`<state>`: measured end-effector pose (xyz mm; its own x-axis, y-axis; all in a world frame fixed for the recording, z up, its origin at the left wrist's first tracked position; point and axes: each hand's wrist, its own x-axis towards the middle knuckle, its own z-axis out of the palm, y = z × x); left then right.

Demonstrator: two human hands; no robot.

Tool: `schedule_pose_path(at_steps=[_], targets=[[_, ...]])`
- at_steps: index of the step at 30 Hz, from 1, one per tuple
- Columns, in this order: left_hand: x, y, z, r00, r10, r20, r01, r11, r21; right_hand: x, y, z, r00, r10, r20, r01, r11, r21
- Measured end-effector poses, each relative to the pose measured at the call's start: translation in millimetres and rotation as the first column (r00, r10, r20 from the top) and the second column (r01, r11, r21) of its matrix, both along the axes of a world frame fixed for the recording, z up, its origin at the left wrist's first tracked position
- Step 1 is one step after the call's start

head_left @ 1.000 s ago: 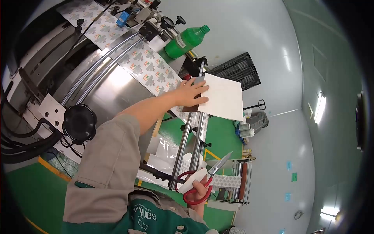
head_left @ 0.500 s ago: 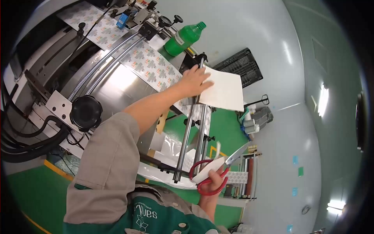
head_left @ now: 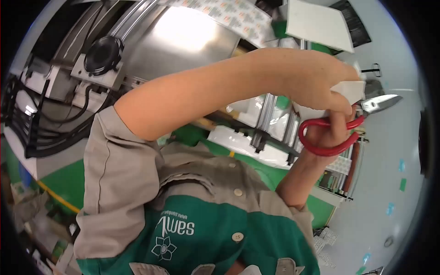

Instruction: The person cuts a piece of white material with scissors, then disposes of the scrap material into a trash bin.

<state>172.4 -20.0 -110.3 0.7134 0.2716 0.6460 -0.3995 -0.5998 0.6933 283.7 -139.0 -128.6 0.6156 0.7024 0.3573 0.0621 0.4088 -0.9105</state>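
In my right hand (head_left: 337, 130) is a pair of scissors (head_left: 357, 122) with red handles, its fingers through the loops and its blades pointing right. The blades appear closed. My left hand (head_left: 327, 80) is closed over a small white piece of card or paper (head_left: 350, 90) just above the scissors. Its fingertips pinch the piece near my right hand, and the wrist bends down over it. Part of the white piece is hidden behind the left fingers.
A white board (head_left: 318, 25) rests at the top right. Printed web material (head_left: 229, 16) runs over the machine beside a steel plate (head_left: 183, 30). Metal rods (head_left: 267, 112) stick out below my left forearm. A black knob (head_left: 103, 55) and cables are on the left.
My left hand has come off the white board and over to the white piece at my right hand, closing on it. The scissors have risen in view, and the view has shifted.
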Motion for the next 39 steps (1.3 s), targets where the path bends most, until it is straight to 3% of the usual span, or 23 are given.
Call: schedule_pose_path(at_steps=[4, 6, 7, 8, 10, 12, 14, 15, 16, 18, 20, 21, 23, 25, 29, 30, 31, 32, 33, 34, 35, 36, 39], targets=[[-6.0, -13.8, -15.3, 0.987, 0.126, 0.095, -0.119, 0.990, -0.074, -9.6, 5.8, -4.1, 0.989, 0.134, -0.056, -0.130, 0.988, 0.084], [-13.0, -23.0, -17.5, 0.962, 0.229, 0.147, -0.194, 0.956, -0.218, -11.3, 5.4, -6.7, 0.983, 0.184, 0.006, -0.184, 0.983, 0.019], [-17.5, -26.9, -18.9, 0.960, 0.232, 0.155, -0.190, 0.951, -0.245, -13.5, 3.8, -5.6, 0.974, 0.106, 0.202, -0.088, 0.992, -0.096], [-27.6, -31.0, -21.9, 0.940, 0.282, 0.194, -0.242, 0.948, -0.206, -21.4, 3.0, -7.4, 0.992, 0.122, 0.007, -0.122, 0.992, -0.043], [-40.6, -39.3, -23.5, 0.910, 0.391, 0.136, -0.341, 0.894, -0.289, -18.5, 1.8, -5.5, 0.946, 0.317, 0.068, -0.312, 0.947, -0.070], [-62.2, -47.2, -24.4, 0.902, 0.432, 0.016, -0.393, 0.835, -0.384, -3.1, -8.3, -26.1, 0.912, 0.331, 0.240, -0.335, 0.942, -0.028], [-69.0, -66.9, -42.5, 0.755, 0.647, 0.111, -0.492, 0.670, -0.556, 19.4, -10.7, -33.7, 0.861, 0.354, 0.365, -0.356, 0.932, -0.064], [-81.7, -78.0, -45.0, 0.748, 0.655, 0.108, -0.463, 0.631, -0.623, 19.9, -13.3, -30.7, 0.908, 0.408, -0.099, -0.413, 0.910, -0.044], [-98.9, -89.8, -47.3, 0.746, 0.658, 0.105, -0.426, 0.592, -0.684, 21.6, -15.7, -28.8, 0.937, 0.338, -0.094, -0.346, 0.934, -0.087], [-138.8, -114.9, -70.8, 0.692, 0.715, -0.101, -0.615, 0.510, -0.601, 29.4, -24.8, -25.6, 0.902, 0.404, -0.156, -0.413, 0.910, -0.030], [-175.2, -147.8, -94.2, 0.785, 0.536, -0.310, -0.573, 0.440, -0.691, 41.3, -35.9, -28.8, 0.874, 0.457, -0.167, -0.459, 0.888, 0.030], [-188.7, -170.0, -110.2, 0.764, 0.363, -0.533, -0.645, 0.421, -0.637, 50.9, -48.1, -29.4, 0.849, 0.502, -0.167, -0.496, 0.865, 0.079], [-175.4, -182.9, -122.9, 0.589, 0.269, -0.762, -0.780, 0.436, -0.449, 64.5, -69.3, -29.1, 0.831, 0.528, -0.179, -0.512, 0.849, 0.130], [-160.2, -185.9, -153.0, 0.570, 0.203, -0.796, -0.793, 0.389, -0.468, 79.1, -92.3, -33.4, 0.815, 0.557, -0.159, -0.519, 0.824, 0.226], [-116.2, -163.3, -255.6, 0.536, 0.280, -0.796, -0.828, 0.358, -0.432, 105.5, -139.6, -44.1, 0.980, 0.191, -0.063, -0.167, 0.948, 0.270], [-88.4, -152.3, -248.6, 0.512, 0.283, -0.811, -0.846, 0.332, -0.418, 116.6, -152.9, -50.4, 0.994, 0.095, -0.059, -0.076, 0.960, 0.269], [-79.3, -136.7, -299.2, 0.467, 0.391, -0.793, -0.864, 0.393, -0.315, 126.4, -167.5, -56.2, 0.992, 0.055, -0.113, -0.025, 0.967, 0.253], [-73.3, -122.1, -380.0, 0.594, 0.524, -0.611, -0.803, 0.433, -0.409, 132.5, -177.6, -61.2, 0.984, -0.042, -0.171, 0.080, 0.972, 0.221], [-43.0, -99.3, -375.1, 0.692, 0.333, -0.641, -0.722, 0.343, -0.601, 144.8, -188.6, -70.3, 0.972, -0.057, -0.229, 0.102, 0.976, 0.190], [-13.3, -81.7, -357.8, 0.724, 0.408, -0.556, -0.689, 0.400, -0.604, 157.0, -200.0, -83.1, 0.954, -0.075, -0.290, 0.124, 0.980, 0.156], [10.6, -59.1, -392.9, 0.524, 0.526, -0.669, -0.836, 0.469, -0.286, 166.9, -211.4, -98.0, 0.953, -0.070, -0.294, 0.118, 0.982, 0.150], [44.2, -46.7, -413.0, 0.386, 0.612, -0.691, -0.915, 0.347, -0.204, 176.3, -222.1, -113.4, 0.890, -0.177, -0.421, 0.221, 0.973, 0.059], [98.6, -11.1, -453.0, 0.396, 0.710, -0.583, -0.815, 0.564, 0.134, 180.7, -239.1, -155.5, 0.669, -0.505, -0.545, 0.445, 0.860, -0.249]])
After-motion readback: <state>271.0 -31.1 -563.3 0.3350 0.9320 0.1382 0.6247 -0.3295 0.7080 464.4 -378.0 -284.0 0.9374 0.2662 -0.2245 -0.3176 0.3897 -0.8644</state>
